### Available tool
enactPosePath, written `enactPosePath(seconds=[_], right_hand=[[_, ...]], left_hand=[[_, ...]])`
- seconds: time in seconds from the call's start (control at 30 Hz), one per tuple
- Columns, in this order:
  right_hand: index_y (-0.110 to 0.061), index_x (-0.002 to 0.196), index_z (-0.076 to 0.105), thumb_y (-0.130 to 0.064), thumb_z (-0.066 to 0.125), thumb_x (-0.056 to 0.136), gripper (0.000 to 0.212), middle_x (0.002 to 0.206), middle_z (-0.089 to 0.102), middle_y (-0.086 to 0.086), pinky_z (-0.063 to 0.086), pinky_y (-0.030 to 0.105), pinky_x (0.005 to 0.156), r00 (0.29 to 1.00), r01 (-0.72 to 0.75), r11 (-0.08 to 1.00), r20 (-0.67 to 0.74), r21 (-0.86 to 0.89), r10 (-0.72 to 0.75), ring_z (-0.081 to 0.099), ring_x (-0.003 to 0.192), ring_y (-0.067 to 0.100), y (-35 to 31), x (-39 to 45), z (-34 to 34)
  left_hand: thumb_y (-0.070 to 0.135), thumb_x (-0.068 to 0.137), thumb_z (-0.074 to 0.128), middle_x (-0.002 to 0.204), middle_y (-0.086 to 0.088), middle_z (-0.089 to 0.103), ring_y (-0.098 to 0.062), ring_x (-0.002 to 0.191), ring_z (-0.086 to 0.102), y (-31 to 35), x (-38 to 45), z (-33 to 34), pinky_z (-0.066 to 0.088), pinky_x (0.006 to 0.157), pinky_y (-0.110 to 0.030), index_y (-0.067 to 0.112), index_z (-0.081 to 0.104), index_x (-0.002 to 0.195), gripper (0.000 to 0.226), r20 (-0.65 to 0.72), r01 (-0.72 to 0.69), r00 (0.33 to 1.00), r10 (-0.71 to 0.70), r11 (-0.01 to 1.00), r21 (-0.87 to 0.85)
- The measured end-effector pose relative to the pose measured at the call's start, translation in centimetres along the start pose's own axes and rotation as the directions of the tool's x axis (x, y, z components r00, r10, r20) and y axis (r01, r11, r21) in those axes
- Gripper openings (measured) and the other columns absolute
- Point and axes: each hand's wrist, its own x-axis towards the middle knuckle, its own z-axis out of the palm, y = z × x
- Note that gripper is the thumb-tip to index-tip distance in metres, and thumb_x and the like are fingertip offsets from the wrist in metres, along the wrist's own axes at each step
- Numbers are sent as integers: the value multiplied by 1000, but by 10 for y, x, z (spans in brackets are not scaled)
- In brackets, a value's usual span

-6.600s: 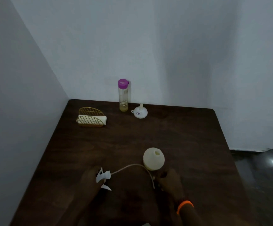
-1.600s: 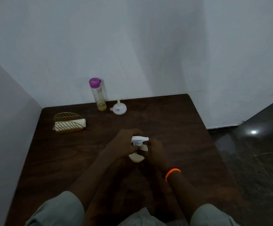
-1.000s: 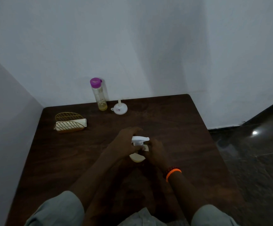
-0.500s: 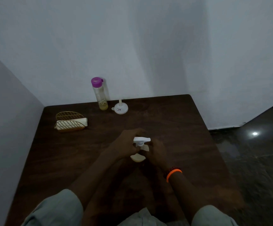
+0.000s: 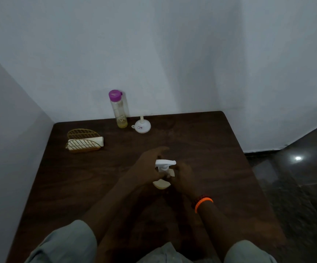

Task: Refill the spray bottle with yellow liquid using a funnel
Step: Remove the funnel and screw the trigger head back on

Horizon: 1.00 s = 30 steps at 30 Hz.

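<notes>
- Head view shows a person seated at a dark wooden table (image 5: 201,141), both hands gathered round a small spray bottle (image 5: 161,184) near the middle of the tabletop
- Left hand (image 5: 148,166) curls round the white trigger head (image 5: 165,164), fingers wrapped behind it; right hand (image 5: 182,176) grips the pale, rounded bottle body from the other side, an orange band (image 5: 204,203) at the wrist
- Whether the trigger head is screwed fully home cannot be told, as the hands cover the neck
- Bottle body looks like thin, light plastic, likely to give a little if squeezed; a firm hold low on its widest part seems the safest purchase, with the twisting hand on the collar below the trigger rather than on the nozzle
- Trigger head appears rigid and light, but a lever and spout offer poor grip and could slip under torque
- Funnel (image 5: 141,127) stands mouth down and spout up by the far wall, just beside a clear, purple-capped bottle (image 5: 118,109) with a shallow layer of yellow liquid (image 5: 122,124) at its base; both are well apart from the hands
- Tall supply bottle looks narrow and easy to tip, so a grasp round its mid-body would suit it best
- Gold wire holder (image 5: 83,141) with a pale folded cloth sits at the far left
</notes>
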Motion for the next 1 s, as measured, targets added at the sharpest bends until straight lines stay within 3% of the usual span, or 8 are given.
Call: enactPosePath(seconds=[0.07, 0.23, 0.4, 0.53, 0.63, 0.73, 0.9, 1.0], right_hand=[[-18, 89, 75, -29, 79, 77, 17, 82, 72, -4, 57, 35, 73, 1000, -13, 1000, 29, -1, 13, 67, 76, 8, -1, 1, 0], [-8, 99, 74, -23, 83, 76, 30, 77, 57, -16, 41, 8, 66, 1000, -23, 1000, 6, 20, 23, 54, 70, -3, 3, 2, 0], [-14, 103, 73, -39, 77, 76, 37, 99, 71, 2, 54, 35, 80, 999, -54, 998, 2, -29, 54, 65, 89, 14, 10, 3, 5], [-11, 92, 76, -23, 83, 75, 22, 78, 68, -8, 50, 30, 71, 1000, -11, 1000, 9, 15, 11, 60, 71, 2, 7, 5, 2], [-8, 105, 72, -24, 85, 74, 38, 93, 68, -2, 48, 31, 82, 998, -38, 999, -49, 30, 40, 62, 88, 13, 13, 3, 7], [-3, 111, 70, -18, 81, 78, 38, 112, 69, 13, 47, 33, 90, 999, -21, 1000, -42, -21, 20, 63, 104, 24, 11, 4, 9], [-14, 100, 74, -30, 85, 73, 34, 95, 72, -1, 50, 30, 77, 1000, -15, 1000, -3, 24, 15, 65, 85, 12, 10, 8, 6], [-14, 98, 74, -37, 84, 72, 37, 95, 74, 1, 45, 27, 72, 1000, -4, 999, 28, -46, 6, 67, 86, 14, 12, 10, 5]], left_hand=[[45, 70, 78, 109, -1, 70, -10, 94, 66, 0, 0, 1, 51, 87, -23, 11, 56, 135, 77, -36, 16, 999, -16, 1000, 6], [12, 71, 80, 94, 8, 71, 2, 79, 65, 5, 6, -3, 47, 73, -7, 18, 54, 136, 70, 72, 25, 997, -23, 999, -24], [38, 71, 84, 99, 3, 69, -6, 87, 64, 4, 4, -2, 49, 80, -16, 16, 50, 140, 81, 11, 59, 998, -59, 998, -12], [27, 73, 84, 94, 7, 71, -4, 86, 68, 4, 4, -1, 53, 78, -17, 23, 50, 140, 76, 29, 86, 996, -85, 995, -45], [15, 71, 81, 93, 7, 73, -3, 85, 68, 2, 6, -1, 50, 76, -9, 22, 55, 135, 70, 54, 32, 998, -31, 999, -27], [28, 72, 84, 99, 2, 73, -4, 85, 67, -2, 6, 0, 49, 80, -16, 13, 62, 129, 63, -13, -8, 1000, 8, 1000, 20], [46, 76, 79, 95, 2, 74, 6, 79, 58, -4, 9, 2, 38, 80, 1, 10, 72, 112, 51, -49, 12, 999, -8, 997, 73], [49, 75, 72, 102, 4, 74, -2, 90, 65, -3, 18, -6, 50, 86, -21, 15, 72, 110, 49, 102, -21, 995, 8, 993, 119]])
